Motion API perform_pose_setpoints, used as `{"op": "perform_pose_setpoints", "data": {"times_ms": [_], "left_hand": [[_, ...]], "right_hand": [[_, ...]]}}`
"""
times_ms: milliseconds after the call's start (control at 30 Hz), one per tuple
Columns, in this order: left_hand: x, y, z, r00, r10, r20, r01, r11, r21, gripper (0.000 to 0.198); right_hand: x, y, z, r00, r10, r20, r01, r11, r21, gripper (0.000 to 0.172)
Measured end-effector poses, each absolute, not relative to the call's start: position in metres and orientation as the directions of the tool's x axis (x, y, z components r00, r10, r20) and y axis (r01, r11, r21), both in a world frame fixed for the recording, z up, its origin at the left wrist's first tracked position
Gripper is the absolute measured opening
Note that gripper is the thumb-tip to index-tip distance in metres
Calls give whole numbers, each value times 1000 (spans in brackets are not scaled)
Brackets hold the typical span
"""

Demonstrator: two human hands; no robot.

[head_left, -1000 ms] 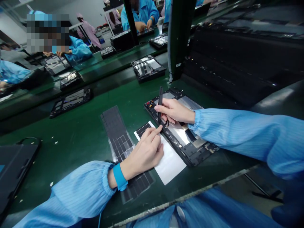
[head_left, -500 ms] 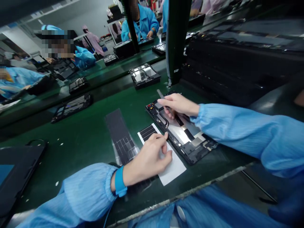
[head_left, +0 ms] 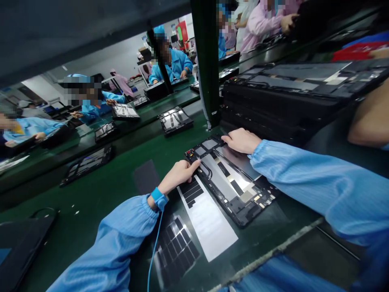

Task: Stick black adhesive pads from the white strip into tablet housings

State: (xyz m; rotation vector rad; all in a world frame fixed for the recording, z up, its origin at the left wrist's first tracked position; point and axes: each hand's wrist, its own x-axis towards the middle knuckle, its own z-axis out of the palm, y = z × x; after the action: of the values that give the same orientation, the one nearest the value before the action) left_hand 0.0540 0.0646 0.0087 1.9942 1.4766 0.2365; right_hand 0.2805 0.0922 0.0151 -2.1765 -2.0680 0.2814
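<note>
An open tablet housing [head_left: 232, 184] lies on the green bench mat [head_left: 100, 194], its metal plates, circuit board and black frame facing up. My left hand [head_left: 180, 172] grips the frame's near corner, and a blue wrist strap [head_left: 159, 198] with a thin blue cord circles that wrist. My right hand [head_left: 241, 140] lies over the far edge of the frame. Beside the housing sits a white sheet with black strips [head_left: 206, 215]. A sheet of dark pads [head_left: 174, 247] lies under my left forearm.
A stack of black tablet housings [head_left: 288, 95] fills the right side, and a dark post [head_left: 206, 61] rises behind my hands. A co-worker's bare forearm [head_left: 372, 119] enters at the right. More housings [head_left: 175, 120] lie on the line, with workers in blue and pink beyond.
The black tool has left my right hand and is out of view. My left hand has moved off the white sheet onto the housing's corner. The view has turned, showing more of the pad sheet.
</note>
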Motion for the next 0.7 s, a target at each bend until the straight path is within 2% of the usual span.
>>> {"op": "perform_pose_setpoints", "data": {"times_ms": [200,300,367,433,500,533,700], "left_hand": [[66,57,-1,310,946,-89,619,-130,775,46],[76,51,2,303,953,-11,364,-105,925,35],[79,51,8,249,967,57,108,-87,990,35],[74,57,17,172,981,88,-62,-78,995,33],[61,69,27,88,992,86,-78,-79,994,28],[51,77,32,34,996,85,-73,-82,994,26],[-21,123,47,-308,943,124,-52,-146,988,17]], "right_hand": [[281,94,14,1,1000,13,978,2,-210,47],[281,93,19,-21,998,59,976,33,-214,44],[279,91,22,-25,996,87,956,50,-290,39],[279,90,23,13,996,90,887,30,-461,37],[280,90,22,53,997,59,799,-7,-602,36],[280,90,22,62,997,41,773,-22,-634,37],[280,91,20,6,1000,-19,784,-16,-621,34]]}}
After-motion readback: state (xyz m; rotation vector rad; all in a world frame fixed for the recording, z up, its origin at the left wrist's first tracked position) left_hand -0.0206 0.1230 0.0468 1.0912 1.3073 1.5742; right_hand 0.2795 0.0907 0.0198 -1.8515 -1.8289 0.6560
